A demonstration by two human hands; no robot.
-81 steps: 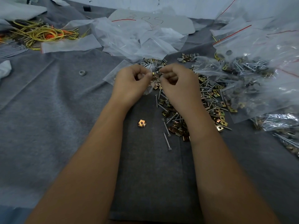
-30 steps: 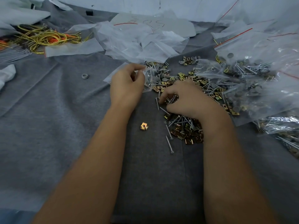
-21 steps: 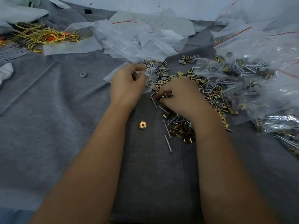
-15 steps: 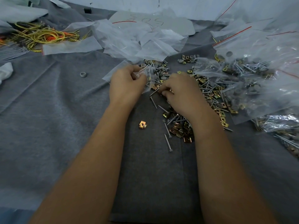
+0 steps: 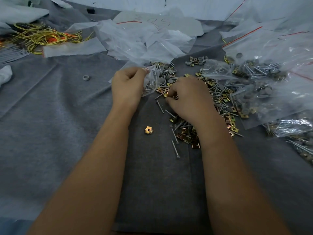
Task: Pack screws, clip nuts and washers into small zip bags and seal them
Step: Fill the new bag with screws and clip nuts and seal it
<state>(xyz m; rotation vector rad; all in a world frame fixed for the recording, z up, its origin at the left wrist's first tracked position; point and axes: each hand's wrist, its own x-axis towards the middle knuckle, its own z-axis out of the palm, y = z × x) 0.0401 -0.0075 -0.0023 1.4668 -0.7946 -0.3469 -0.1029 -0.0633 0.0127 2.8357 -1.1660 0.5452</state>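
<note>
My left hand [image 5: 127,87] grips a small clear zip bag [image 5: 151,81] with a few screws inside, held just above the grey cloth. My right hand [image 5: 189,97] rests on the loose pile of screws, brass clip nuts and grey washers [image 5: 220,97], its fingertips pinched on brass clip nuts [image 5: 171,95] at the pile's left edge. One clip nut [image 5: 148,130] lies alone near my left forearm. Loose screws [image 5: 174,145] lie in front of the pile.
Large zip bags full of hardware [image 5: 264,78] crowd the right side. Empty clear bags [image 5: 135,41] are heaped at the back centre. Yellow and orange wire [image 5: 44,35] lies back left. A single grey washer [image 5: 86,77] sits on the grey cloth [image 5: 50,124] at left.
Both hands were together at the bag earlier. My right hand then dropped to the pile, swept up along its left edge and pinched clip nuts. My left hand kept hold of the bag.
</note>
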